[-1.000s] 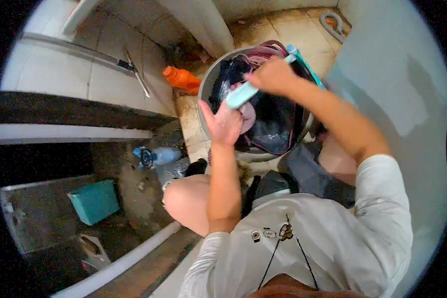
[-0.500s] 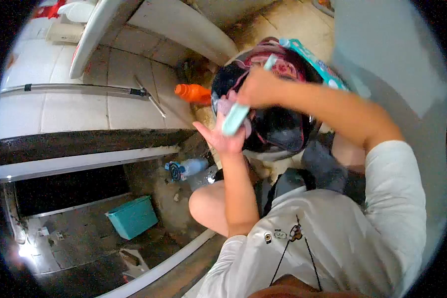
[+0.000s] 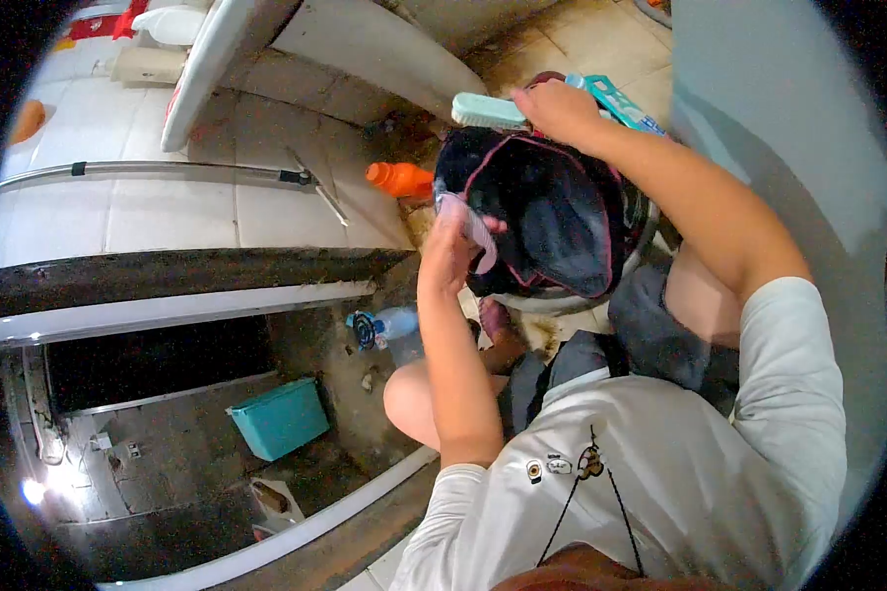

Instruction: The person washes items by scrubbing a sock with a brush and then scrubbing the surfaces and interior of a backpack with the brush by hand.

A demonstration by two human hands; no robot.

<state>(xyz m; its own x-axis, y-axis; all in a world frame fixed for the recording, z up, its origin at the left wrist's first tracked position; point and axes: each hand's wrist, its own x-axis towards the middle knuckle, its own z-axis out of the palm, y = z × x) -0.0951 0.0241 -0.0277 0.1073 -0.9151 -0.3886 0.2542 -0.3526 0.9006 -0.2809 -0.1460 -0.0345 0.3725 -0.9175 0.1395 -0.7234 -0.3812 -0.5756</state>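
My right hand is closed round a mint-green scrubbing brush, held level above the far rim of a basin. In the basin lies a black bag with pink piping, its dark inner side facing up. At the bag's left edge my left hand grips a pale pink, strap-like piece of fabric, with the fingers curled round it. Whether this piece is joined to the bag I cannot tell. The brush is apart from the fabric.
An orange bottle lies left of the basin. A teal and white packet is beyond my right hand. Further left are a clear blue-tinted bottle and a teal bin. A grey wall rises on the right.
My right hand has carried the brush away from the pink fabric to the basin's far side. My left hand, spread under the fabric before, now has its fingers curled round it.
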